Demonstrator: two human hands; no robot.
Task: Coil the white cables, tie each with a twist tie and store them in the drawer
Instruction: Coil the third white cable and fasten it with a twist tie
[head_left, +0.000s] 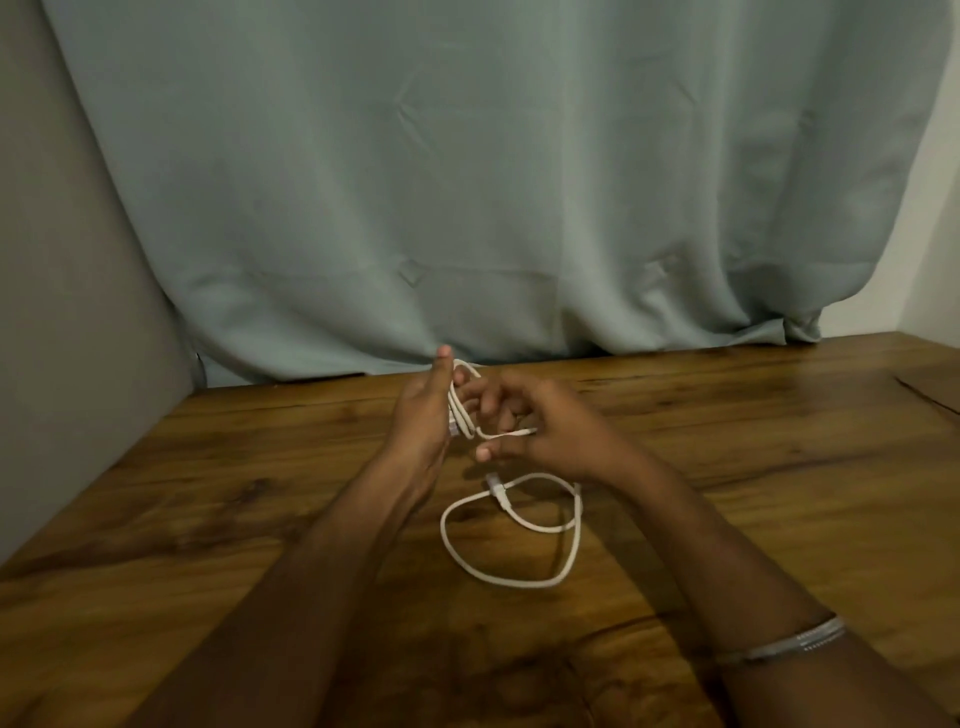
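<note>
My left hand (423, 415) holds a small coil of white cable (464, 402) upright above the table, thumb pointing up. My right hand (540, 426) pinches the free end of that same cable (511, 434) just right of the coil. A second white cable (511, 530) lies in a loose loop on the wooden table (208, 493), directly below my hands, its plug (496, 488) at the top of the loop. No twist tie or drawer is visible.
A pale green curtain (467, 182) hangs behind the table's far edge. A grey wall (62, 312) stands at the left. A crack (924, 397) marks the wood at the far right.
</note>
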